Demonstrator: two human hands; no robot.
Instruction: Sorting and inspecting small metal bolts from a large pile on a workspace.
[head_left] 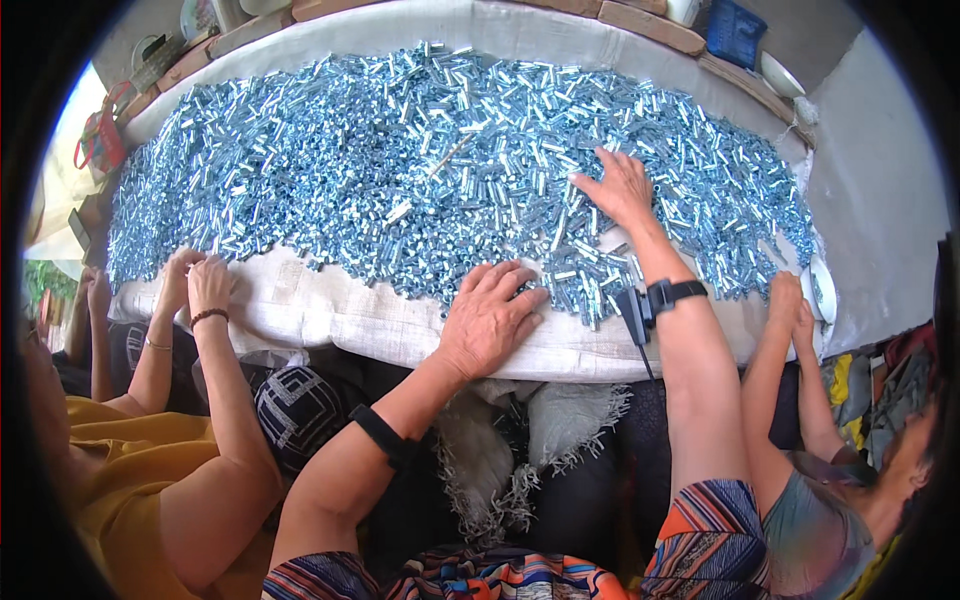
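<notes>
A wide, shallow heap of small shiny blue metallic tube-like pieces (360, 150), some short and some long, covers the table's pale cloth (330, 310). My left hand (490, 318) rests palm down on the heap's near edge, its fingers spread. Farther in and to the right, my right hand (622, 187) reaches over longer pieces, thumb held apart from its extended fingers. I see nothing gripped in either hand, though the pieces under them are partly hidden. A black strap circles each forearm; the right one carries a small device (645, 305).
Close on my left, a person in a yellow top (150, 470) has both hands at the table edge. Another person (810, 510) works at the right edge. Bricks (650, 28) line the far side, with a blue container (735, 35) behind. A white dish (822, 290) sits at right.
</notes>
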